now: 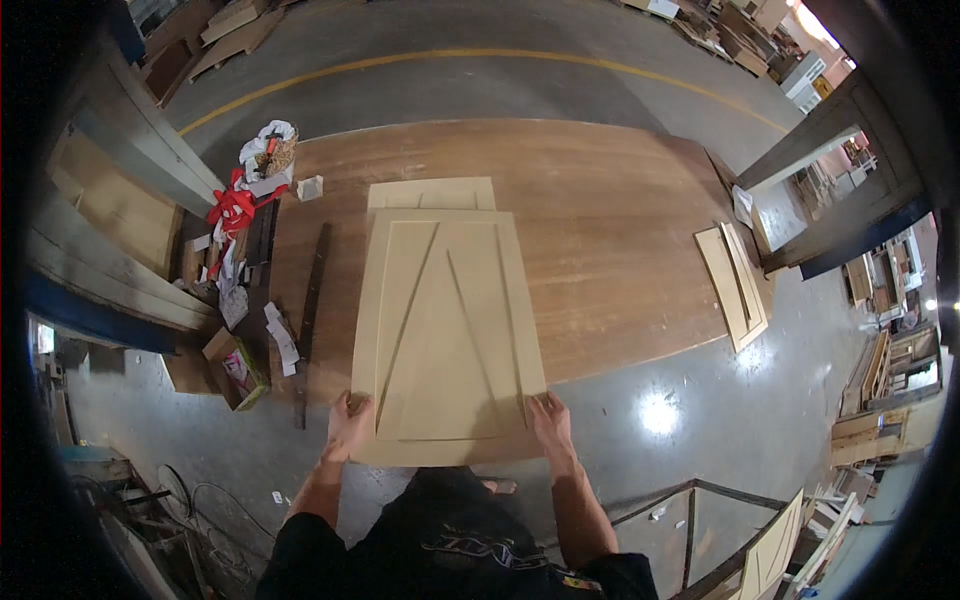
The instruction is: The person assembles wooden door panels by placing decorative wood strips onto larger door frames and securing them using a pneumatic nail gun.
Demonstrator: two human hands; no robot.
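Observation:
A pale wooden cabinet door panel [440, 340] with a raised frame and two slanting strips lies before me, its near end reaching past the table's front edge. At its lower left corner my left hand [349, 424] is closed around the side edge. My right hand [549, 420] grips the opposite edge, fingers wrapped over the rim. Beneath its far end shows another pale panel [430, 193], mostly hidden. Both rest on a brown wooden tabletop [610, 250].
Narrow pale panels [730, 285] lie at the table's right end. A dark bar [312, 320] lies along the left side, beside white paper scraps [281, 338]. Red cloth [233, 208] and an open carton [236, 370] sit further left. Machine posts [835, 150] flank the table.

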